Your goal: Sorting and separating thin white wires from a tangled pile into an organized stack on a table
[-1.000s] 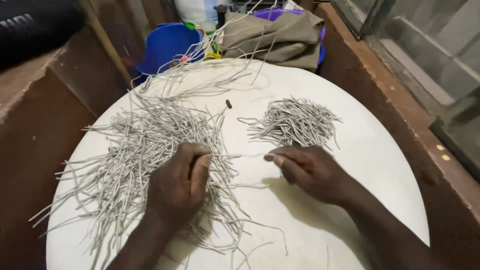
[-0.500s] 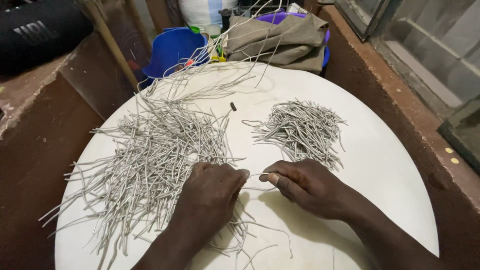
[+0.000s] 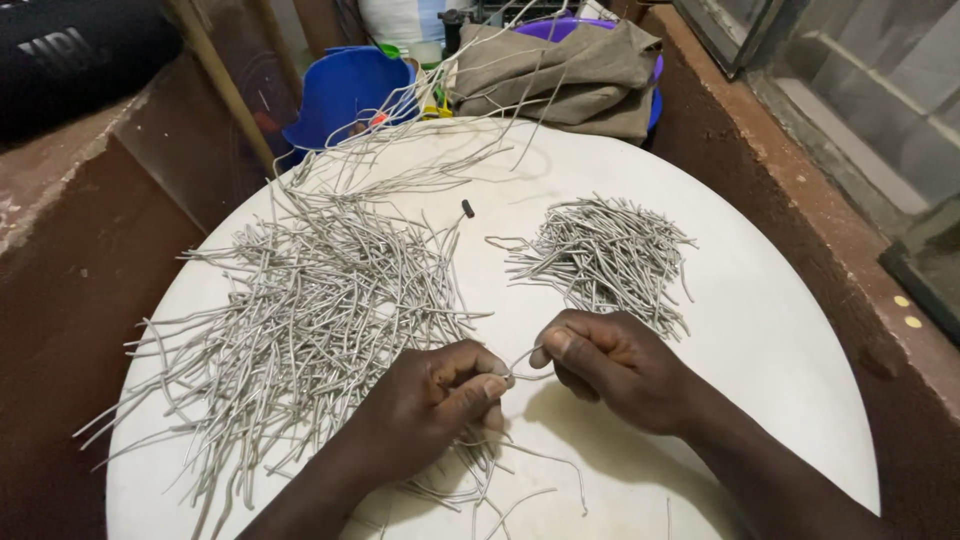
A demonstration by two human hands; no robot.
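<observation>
Your left hand (image 3: 432,400) and right hand (image 3: 610,368) meet low on a round white table (image 3: 780,330), fingertips of both pinched shut on one thin grey strand (image 3: 520,362) stretched between them. A wide loose heap of grey strands (image 3: 310,310) spreads at your left — a smaller, tidier pile (image 3: 605,250) lies just beyond your right hand.

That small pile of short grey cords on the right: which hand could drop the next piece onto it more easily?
Probably the right hand. It lies just below the small pile, pinching one end of the cord piece. The left hand holds the other end beside the big tangled heap.
</observation>
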